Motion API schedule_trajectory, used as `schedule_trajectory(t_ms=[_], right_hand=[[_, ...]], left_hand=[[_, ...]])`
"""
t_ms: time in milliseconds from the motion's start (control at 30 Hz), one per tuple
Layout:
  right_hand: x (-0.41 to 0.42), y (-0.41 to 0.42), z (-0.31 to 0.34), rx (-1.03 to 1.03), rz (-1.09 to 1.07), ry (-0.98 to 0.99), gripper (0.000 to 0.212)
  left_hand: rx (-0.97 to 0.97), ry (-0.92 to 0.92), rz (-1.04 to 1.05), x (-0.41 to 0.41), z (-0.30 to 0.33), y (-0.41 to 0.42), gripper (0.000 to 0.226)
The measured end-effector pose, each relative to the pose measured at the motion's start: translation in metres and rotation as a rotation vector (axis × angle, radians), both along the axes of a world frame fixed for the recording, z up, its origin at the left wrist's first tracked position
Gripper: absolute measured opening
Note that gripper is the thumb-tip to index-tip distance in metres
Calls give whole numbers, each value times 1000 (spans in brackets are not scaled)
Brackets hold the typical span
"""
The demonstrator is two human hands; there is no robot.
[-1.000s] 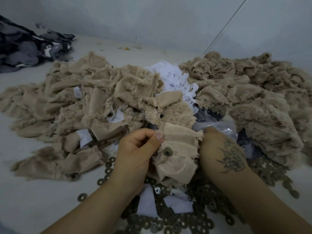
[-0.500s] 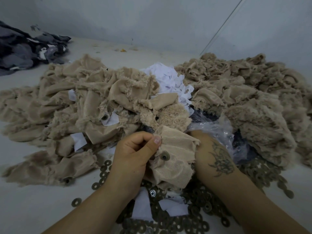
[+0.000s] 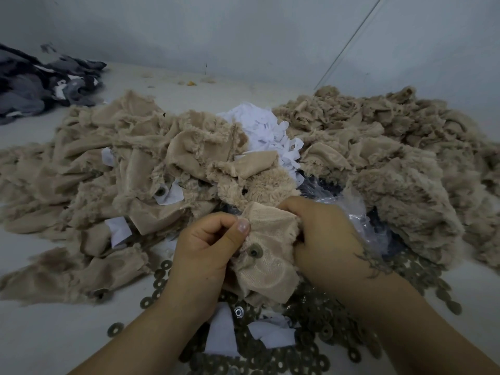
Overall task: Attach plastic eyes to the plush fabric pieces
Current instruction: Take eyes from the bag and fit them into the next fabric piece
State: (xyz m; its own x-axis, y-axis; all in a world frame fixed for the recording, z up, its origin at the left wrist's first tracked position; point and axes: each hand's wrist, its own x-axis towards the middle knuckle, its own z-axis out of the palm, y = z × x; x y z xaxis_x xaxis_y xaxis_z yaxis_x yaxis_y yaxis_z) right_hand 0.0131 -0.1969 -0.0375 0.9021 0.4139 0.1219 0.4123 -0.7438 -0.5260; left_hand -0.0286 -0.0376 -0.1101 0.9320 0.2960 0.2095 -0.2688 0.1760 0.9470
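Note:
A beige plush fabric piece is held between both hands, its knit backing facing me. A round grey washer sits fastened on that backing near the middle. My left hand pinches the piece's left edge, thumb pressed on top. My right hand grips the right edge with curled fingers. The plastic eye itself is hidden under the fabric.
A scatter of grey washers and white paper scraps lies below my hands. Beige plush pieces are heaped left and right. White scraps, a clear plastic bag and dark fabric lie behind.
My right hand has moved from the plastic bag onto the right edge of the plush piece and gripped it. The left hand kept its pinch.

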Motion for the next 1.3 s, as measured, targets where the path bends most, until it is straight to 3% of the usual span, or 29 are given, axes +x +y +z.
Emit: schedule_trajectory(t_ms=[100, 167, 233, 267, 333, 367, 433, 533, 600, 800, 900, 1033, 1167, 1300], right_hand=[[0, -9, 12, 63, 93, 138, 24], [1, -22, 25, -49, 195, 446, 30], [-1, -32, 34, -197, 309, 705, 16], [-1, -32, 34, -211, 335, 704, 11], [4, -29, 25, -167, 264, 478, 8], [7, -26, 19, -128, 202, 336, 8], [9, -21, 13, 34, 143, 252, 13], [9, -18, 10, 411, 195, 404, 37], [9, -14, 3, 554, 202, 482, 45], [4, -3, -11, 564, 110, 377, 39], [5, 1, -18, 586, 41, 367, 25], [2, 4, -18, 758, 25, 419, 36], [-1, 8, -26, 890, -47, 478, 14], [-4, 10, -27, 932, -126, 450, 13]], left_hand=[[5, -5, 16, -1, 2, -1, 23], [2, -7, 22, -1, 2, 0, 20], [2, -4, 18, -2, 3, 0, 17], [4, -1, 13, -2, 4, -1, 18], [5, -2, -5, -3, 5, -1, 23], [7, -7, -13, -3, 5, -1, 24], [12, -16, -19, -3, 5, -1, 23], [31, -29, -9, -3, 5, -1, 21], [45, -37, -5, -3, 6, -1, 20], [114, -40, 8, -5, 8, -3, 15], [135, -53, -2, -7, 10, -3, 17], [132, -79, -18, -8, 11, -5, 15], [175, -89, -27, -8, 10, -8, 15], [224, -100, -3, -9, 8, -7, 16]])
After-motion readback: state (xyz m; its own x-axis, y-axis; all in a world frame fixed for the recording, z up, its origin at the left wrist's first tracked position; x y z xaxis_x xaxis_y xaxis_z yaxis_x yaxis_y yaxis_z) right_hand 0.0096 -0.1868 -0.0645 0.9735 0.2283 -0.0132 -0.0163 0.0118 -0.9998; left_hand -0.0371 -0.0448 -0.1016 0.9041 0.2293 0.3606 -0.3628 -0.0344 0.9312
